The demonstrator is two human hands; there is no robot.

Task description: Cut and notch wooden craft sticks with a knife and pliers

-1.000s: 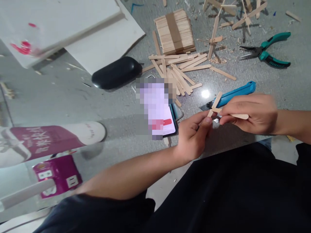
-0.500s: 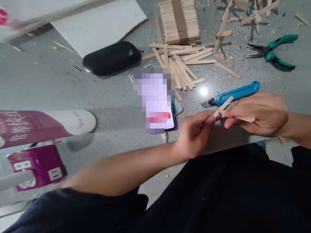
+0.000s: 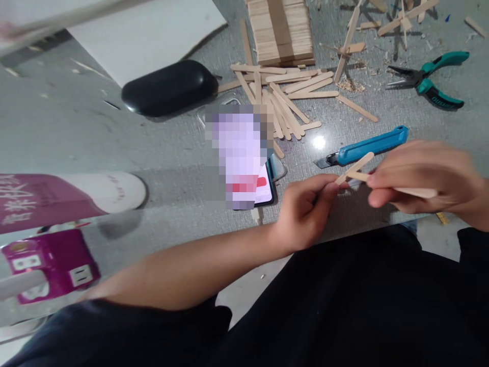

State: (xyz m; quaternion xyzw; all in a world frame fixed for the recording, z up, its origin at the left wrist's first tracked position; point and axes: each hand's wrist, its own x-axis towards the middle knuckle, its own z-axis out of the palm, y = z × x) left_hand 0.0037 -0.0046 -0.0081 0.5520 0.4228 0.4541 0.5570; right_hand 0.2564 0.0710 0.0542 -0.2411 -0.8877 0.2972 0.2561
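Near the table's front edge, my left hand [image 3: 309, 209] pinches one end of a popsicle stick [image 3: 361, 164] between thumb and fingers. My right hand [image 3: 424, 178], a little blurred, is closed around a second popsicle stick [image 3: 416, 192]. This stick's left tip meets the first one close to my left fingertips; whether the two are joined I cannot tell. Just beyond both hands lies a blue utility knife [image 3: 374, 145] with its blade out, pointing left.
Loose popsicle sticks [image 3: 290, 109] lie in a heap before a banded bundle [image 3: 282, 30]. Green-handled pliers [image 3: 424, 79] and stick assemblies [image 3: 347, 46] sit at the back right. To the left are a phone [image 3: 263, 188], a black case [image 3: 170, 87] and a purple power strip [image 3: 57, 265].
My right hand has moved to the right, and its stick has slid the same way across the one in my left hand. The left hand has hardly moved.
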